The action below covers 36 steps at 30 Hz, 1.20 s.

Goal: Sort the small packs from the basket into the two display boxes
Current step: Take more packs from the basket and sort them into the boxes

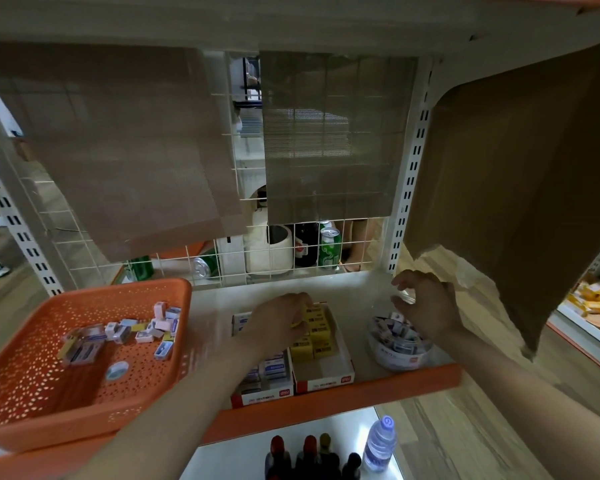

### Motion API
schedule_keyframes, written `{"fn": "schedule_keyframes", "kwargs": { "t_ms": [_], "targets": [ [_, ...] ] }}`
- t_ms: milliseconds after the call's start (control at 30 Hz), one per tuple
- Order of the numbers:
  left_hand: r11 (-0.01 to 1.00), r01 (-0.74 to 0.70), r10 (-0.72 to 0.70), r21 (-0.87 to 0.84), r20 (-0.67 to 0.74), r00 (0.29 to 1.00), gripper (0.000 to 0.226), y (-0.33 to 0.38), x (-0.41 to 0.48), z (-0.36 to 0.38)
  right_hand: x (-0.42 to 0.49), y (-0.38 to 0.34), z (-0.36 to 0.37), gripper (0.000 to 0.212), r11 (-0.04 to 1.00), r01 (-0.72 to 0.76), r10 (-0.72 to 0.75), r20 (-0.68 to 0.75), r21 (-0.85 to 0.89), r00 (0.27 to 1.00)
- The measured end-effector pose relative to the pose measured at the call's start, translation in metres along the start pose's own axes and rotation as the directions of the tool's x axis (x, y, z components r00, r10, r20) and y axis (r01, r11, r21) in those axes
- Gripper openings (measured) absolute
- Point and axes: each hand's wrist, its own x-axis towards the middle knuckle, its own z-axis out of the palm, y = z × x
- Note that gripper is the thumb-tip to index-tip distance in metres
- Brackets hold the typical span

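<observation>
- Shop shelving fills your view: a white shelf [215,299] with an orange front lip, a wire grid [222,258] at its back, mesh mats hung over the grid, and a cardboard sheet [516,185] drooping at the right.
- Your orange basket [118,285] sits on the left end of the shelf. A loose scatter of small packs [153,327] lies in it, so I judge the sorting well short of finished.
- Both display boxes stand side by side mid-shelf. The left box [267,393] carries blue-and-white packs; the right box [326,381] is largely filled with yellow ones, with bare floor at its near end.
- Your left hand [278,323] is curled over the far end of the right box and seems to pinch a yellow pack [306,309] (the fingertips are mostly hidden).
- Your right hand [426,306] hovers with fingers half curled above a round clear tub [399,355] of tiny packs; whether it holds anything I cannot tell.
- Below, dark bottles and a water bottle [380,441] stand on a lower shelf.
</observation>
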Motion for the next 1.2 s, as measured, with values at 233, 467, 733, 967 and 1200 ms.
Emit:
{"fn": "schedule_keyframes", "kwargs": {
  "t_ms": [233,467,733,967,1200],
  "targets": [
    [0.999,0.051,-0.051,0.010,-0.025,0.998,0.035,-0.016,-0.014,-0.014,0.001,-0.045,0.017,0.019,0.992,0.119,-0.120,0.017,0.053,0.993],
    [0.983,0.179,-0.174,0.039,-0.102,0.979,0.035,-0.068,-0.039,-0.046,0.000,-0.141,0.057,0.020,0.909,0.367,-0.387,0.075,0.199,0.919],
    [0.936,0.333,-0.306,0.109,-0.210,0.929,0.037,-0.144,-0.088,-0.087,0.008,-0.271,0.104,0.021,0.817,0.545,-0.576,0.206,0.189,0.791],
    [0.864,0.494,-0.476,0.095,-0.168,0.864,0.033,-0.199,-0.135,-0.092,-0.008,-0.336,0.158,0.032,0.731,0.682,-0.610,0.468,0.021,0.639],
    [0.834,0.544,-0.534,0.091,-0.114,0.838,0.039,-0.231,-0.157,-0.087,-0.027,-0.356,0.210,0.038,0.388,0.878,-0.599,0.648,-0.279,0.471]
  ]
}}
